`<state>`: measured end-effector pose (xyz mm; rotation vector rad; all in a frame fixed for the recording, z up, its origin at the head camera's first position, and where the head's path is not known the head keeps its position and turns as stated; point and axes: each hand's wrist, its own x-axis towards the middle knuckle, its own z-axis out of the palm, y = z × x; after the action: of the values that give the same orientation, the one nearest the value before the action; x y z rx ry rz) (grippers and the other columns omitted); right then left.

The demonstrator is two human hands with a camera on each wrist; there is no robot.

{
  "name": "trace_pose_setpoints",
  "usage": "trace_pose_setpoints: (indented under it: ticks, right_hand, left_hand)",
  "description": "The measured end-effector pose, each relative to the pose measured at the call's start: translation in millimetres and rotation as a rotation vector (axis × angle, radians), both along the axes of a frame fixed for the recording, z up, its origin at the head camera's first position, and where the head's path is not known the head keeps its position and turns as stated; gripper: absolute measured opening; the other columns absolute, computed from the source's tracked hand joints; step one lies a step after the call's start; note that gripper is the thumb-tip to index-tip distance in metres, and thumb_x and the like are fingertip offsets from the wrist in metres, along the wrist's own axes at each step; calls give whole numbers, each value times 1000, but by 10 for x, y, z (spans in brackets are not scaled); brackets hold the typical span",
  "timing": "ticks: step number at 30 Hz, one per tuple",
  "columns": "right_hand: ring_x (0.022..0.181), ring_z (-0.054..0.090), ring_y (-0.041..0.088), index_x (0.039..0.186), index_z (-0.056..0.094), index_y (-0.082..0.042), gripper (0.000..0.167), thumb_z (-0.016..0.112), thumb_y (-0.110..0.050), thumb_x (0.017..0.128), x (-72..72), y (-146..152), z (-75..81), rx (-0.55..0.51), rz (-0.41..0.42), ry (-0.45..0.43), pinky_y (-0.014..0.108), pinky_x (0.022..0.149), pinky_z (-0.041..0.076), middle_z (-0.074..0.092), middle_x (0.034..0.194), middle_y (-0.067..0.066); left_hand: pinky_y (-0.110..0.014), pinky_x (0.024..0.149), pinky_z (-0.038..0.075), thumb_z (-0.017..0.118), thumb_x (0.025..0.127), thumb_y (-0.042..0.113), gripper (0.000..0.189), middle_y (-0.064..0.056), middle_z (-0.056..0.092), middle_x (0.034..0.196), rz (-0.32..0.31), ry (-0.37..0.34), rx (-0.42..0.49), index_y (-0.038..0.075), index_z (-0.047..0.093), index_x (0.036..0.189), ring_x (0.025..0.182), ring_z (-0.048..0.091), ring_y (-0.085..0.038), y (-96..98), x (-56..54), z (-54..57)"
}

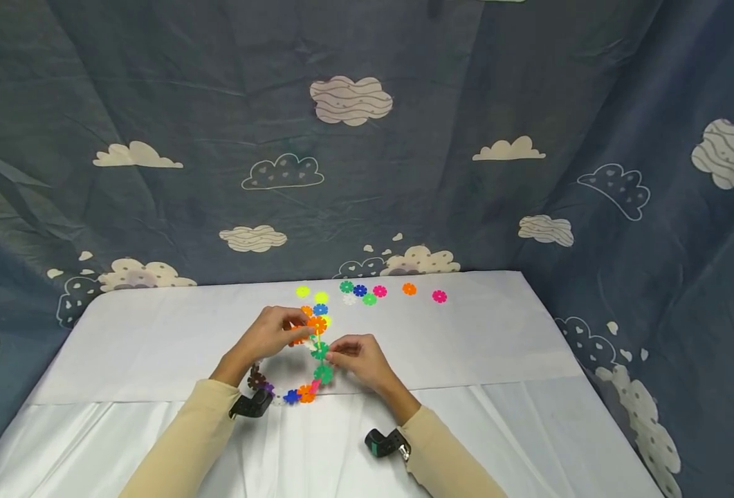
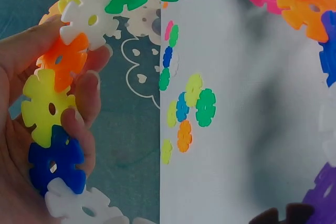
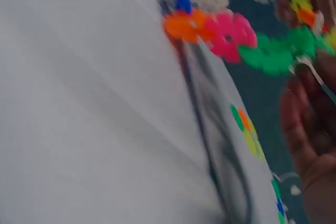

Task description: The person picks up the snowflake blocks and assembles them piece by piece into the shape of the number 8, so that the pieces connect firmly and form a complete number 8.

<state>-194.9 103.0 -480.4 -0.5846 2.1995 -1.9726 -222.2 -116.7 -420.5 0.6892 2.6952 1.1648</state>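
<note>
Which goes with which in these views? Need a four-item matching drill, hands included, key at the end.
Column 1
1. Left hand
2. Right hand
3. Rightmost loose flower disc in the head view
4. Backdrop curtain

Column 2
A. Pink, lying on the white tablecloth
B. At the green discs of the linked chain
C. Dark, printed with pale clouds
D. Fingers curled round the chain at its yellow disc and blue disc, per the left wrist view

Pairs: 1-D, 2-B, 3-A, 4-C
</note>
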Motion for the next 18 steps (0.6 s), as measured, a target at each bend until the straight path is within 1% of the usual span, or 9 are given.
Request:
trace_pose_setpoints:
  ticks: [2,4,7,8,9,11,13,16,18]
  right_hand:
    - [70,63,17,107,64,13,26,69,-2,87,-177,86,-85,13,-33,-7,27,64,54,68,88,20]
    - [67,58,12,111,64,10,30,72,-6,86,-396,181,-138,77,-143,10,23,59,50,68,87,15]
    - [67,53,13,108,69,3,27,74,-12,86,-729,299,-185,260,-370,55,22,59,45,64,80,8]
    - [69,53,14,107,70,2,27,74,-13,85,-823,325,-198,332,-420,63,23,60,45,63,79,7]
    - [71,53,15,108,70,0,27,74,-13,85,-902,346,-209,405,-451,64,25,63,45,62,79,6]
    - [75,54,20,112,69,-1,29,73,-13,86,-1025,370,-229,523,-461,49,30,70,47,62,81,8]
    - [80,55,24,118,67,0,34,71,-13,87,-1105,376,-246,596,-441,16,36,78,49,64,86,11]
    - [90,60,26,121,65,0,36,70,-13,87,-1178,371,-265,690,-440,-19,41,90,49,68,99,13]
    - [92,61,27,118,66,0,34,71,-14,87,-1214,368,-264,728,-455,-33,42,92,49,69,103,13]
  left_hand:
    - [-27,56,47,70,89,24,15,-1,69,85,10,-20,-3,9,71,90,60,54,-13,-18,-2,11]
    - [-27,56,47,70,89,23,14,0,68,82,22,-32,-2,9,71,90,60,54,-14,-29,-12,19]
    - [-27,55,47,70,89,23,14,0,66,79,34,-46,0,9,71,90,59,54,-15,-40,-30,14]
    - [-27,55,47,70,89,23,14,0,66,79,38,-52,2,9,71,89,59,54,-15,-41,-33,11]
    - [-28,55,46,71,89,23,14,0,66,81,44,-60,2,9,71,90,59,54,-15,-42,-34,5]
    - [-28,56,47,71,89,23,15,-2,67,85,56,-74,2,8,71,90,59,54,-15,-41,-32,-6]
    - [-28,56,47,71,88,24,16,-3,68,89,67,-82,2,8,71,91,58,54,-14,-35,-27,-15]
    - [-28,56,47,71,88,24,16,-4,69,91,68,-72,2,8,72,90,58,54,-14,-21,-24,-25]
    - [-28,56,47,71,88,24,16,-5,69,91,62,-58,4,8,72,90,57,54,-14,-14,-27,-20]
